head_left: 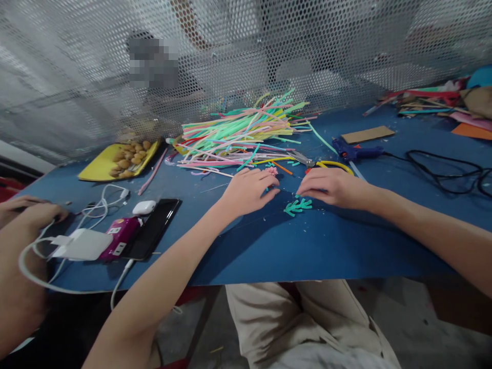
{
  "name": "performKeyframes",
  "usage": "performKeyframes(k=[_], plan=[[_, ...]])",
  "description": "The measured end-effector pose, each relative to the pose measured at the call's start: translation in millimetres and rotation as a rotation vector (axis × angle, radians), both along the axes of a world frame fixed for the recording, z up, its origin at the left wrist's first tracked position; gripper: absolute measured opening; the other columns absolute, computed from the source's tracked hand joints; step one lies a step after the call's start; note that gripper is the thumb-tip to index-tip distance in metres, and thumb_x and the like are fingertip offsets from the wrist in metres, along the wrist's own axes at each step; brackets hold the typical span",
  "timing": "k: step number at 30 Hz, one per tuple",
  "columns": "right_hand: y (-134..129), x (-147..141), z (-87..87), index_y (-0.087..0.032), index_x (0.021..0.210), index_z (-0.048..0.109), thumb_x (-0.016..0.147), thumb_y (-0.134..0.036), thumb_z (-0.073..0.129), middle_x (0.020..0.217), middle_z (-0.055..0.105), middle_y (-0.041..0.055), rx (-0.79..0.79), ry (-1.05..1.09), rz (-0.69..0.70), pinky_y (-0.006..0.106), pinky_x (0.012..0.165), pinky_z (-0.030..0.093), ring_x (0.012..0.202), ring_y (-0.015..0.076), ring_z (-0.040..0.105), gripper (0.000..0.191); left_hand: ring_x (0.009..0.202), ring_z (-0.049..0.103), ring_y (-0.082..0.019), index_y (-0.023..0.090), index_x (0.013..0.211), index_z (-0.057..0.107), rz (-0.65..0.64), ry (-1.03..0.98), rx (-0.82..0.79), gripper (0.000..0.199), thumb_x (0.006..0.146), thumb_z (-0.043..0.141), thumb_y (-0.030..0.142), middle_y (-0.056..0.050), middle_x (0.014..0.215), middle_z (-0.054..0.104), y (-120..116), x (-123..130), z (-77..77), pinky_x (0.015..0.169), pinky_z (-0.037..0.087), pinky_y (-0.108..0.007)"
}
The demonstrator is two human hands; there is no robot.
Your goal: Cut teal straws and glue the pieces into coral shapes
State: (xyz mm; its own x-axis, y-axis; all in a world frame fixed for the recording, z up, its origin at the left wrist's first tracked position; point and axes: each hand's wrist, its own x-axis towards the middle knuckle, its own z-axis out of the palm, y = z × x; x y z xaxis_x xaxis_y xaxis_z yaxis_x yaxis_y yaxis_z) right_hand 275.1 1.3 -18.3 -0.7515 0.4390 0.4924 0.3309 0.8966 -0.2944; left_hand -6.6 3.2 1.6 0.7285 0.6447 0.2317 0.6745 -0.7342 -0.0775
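Observation:
My left hand [251,189] rests low over the blue table with its fingers curled towards the thumb; a tiny teal bit shows by the fingertips, and whether it is gripped I cannot tell. Opposite it, my right hand [334,187] is closed in a pinch, with a small teal pipe cleaner piece [297,195] at its fingertips. Just below that pinch lies a branched teal pipe cleaner sprig [298,206]. A pink curled pipe cleaner piece [271,170] sits behind my left fingers. Yellow-handled scissors [307,161] lie behind my right hand, their handles partly hidden.
A heap of coloured pipe cleaners [246,130] lies against the perforated metal screen [230,56]. Right are a blue glue gun [357,151] with its cord and a cardboard strip [368,135]. Left are a yellow plate [94,166], a phone [157,230], a charger [86,244] and another person's hands [36,212].

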Motion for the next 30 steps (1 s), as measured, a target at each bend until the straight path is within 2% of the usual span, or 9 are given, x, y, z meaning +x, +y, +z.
performKeyframes(k=[3,7,10,18,24,30], plan=[[-1,2,0.5,-0.022,0.1,0.076,0.101,-0.03,0.056,0.098,0.078,0.0067,-0.026,-0.038,-0.002,0.033,0.09,0.051,0.091,0.0191,0.07,0.022,0.101,0.069,-0.019,0.026,0.102,0.072,-0.111,-0.021,-0.058,0.032,0.105,0.046,0.044,-0.002,0.103,0.077,-8,8,-1.0,0.084,0.042,-0.036],[-4,2,0.1,-0.02,0.096,0.074,0.101,-0.032,0.058,0.094,0.076,0.0068,-0.026,-0.129,0.011,0.032,0.084,0.05,0.086,0.019,0.068,0.021,0.09,0.067,-0.017,0.026,0.1,0.072,-0.202,-0.071,-0.114,0.031,0.1,0.053,0.051,0.0,0.095,0.077,-15,14,-2.5,0.086,0.04,-0.036],[-5,1,-1.5,-0.018,0.097,0.073,0.1,-0.028,0.057,0.095,0.076,0.0077,-0.017,-0.169,0.044,0.032,0.083,0.05,0.088,0.0201,0.068,0.019,0.09,0.067,-0.018,0.027,0.1,0.072,-0.193,-0.061,-0.135,0.033,0.096,0.058,0.056,-0.001,0.096,0.077,-16,14,-1.6,0.087,0.038,-0.038],[-4,-5,-7.8,-0.019,0.096,0.074,0.098,-0.026,0.059,0.092,0.076,0.0076,-0.015,-0.134,0.043,0.031,0.083,0.05,0.087,0.0201,0.067,0.017,0.089,0.067,-0.017,0.027,0.093,0.073,-0.2,0.014,-0.219,0.028,0.099,0.059,0.05,0.001,0.089,0.077,-6,8,-4.1,0.085,0.034,-0.038],[-3,-7,-9.2,-0.018,0.097,0.074,0.101,-0.032,0.058,0.092,0.076,0.0082,-0.053,-0.113,0.015,0.032,0.083,0.048,0.086,0.0207,0.067,0.022,0.09,0.066,-0.017,0.025,0.097,0.072,-0.237,0.038,-0.273,0.018,0.099,0.059,0.036,0.0,0.091,0.076,-4,6,-0.3,0.079,0.034,-0.034],[-4,-8,-9.4,-0.018,0.094,0.073,0.101,-0.033,0.058,0.09,0.075,0.008,-0.053,-0.106,-0.008,0.033,0.081,0.046,0.085,0.021,0.066,0.022,0.092,0.065,-0.017,0.022,0.098,0.068,-0.222,0.081,-0.322,0.011,0.097,0.057,0.025,-0.001,0.097,0.072,-4,4,1.7,0.083,0.041,-0.03]])
